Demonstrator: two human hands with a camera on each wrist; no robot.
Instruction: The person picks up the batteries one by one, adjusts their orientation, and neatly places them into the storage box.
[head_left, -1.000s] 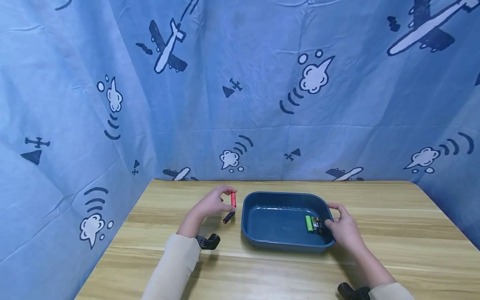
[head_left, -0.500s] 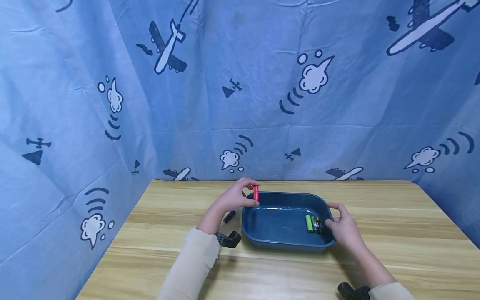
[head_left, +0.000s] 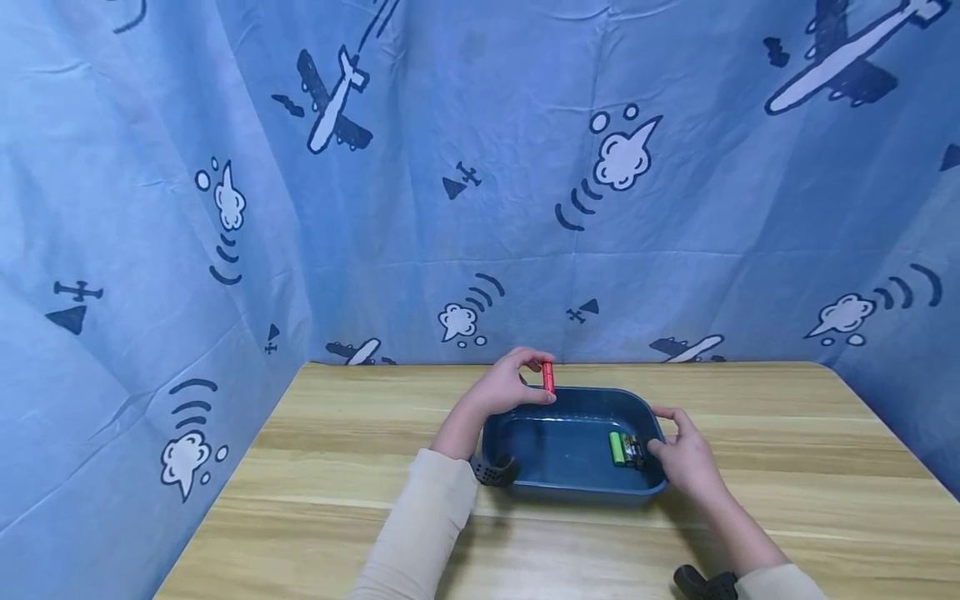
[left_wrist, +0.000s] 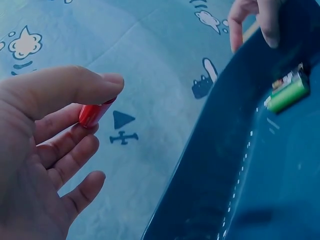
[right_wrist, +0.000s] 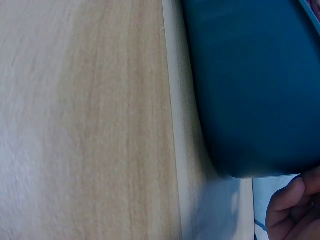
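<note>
Red battery (head_left: 548, 377) pinched in left hand (head_left: 512, 387), blue bin (head_left: 558, 450) gripped at its rim by right hand (head_left: 686, 454)

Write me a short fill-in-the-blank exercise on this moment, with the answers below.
1. The left hand pinches a battery coloured ____.
2. In the head view, the right hand holds the container at its ____ end.
3. Inside it, the leftmost battery there is ____.
4. The cloth behind is mainly ____.

Missing words: red; right; green; blue.
</note>
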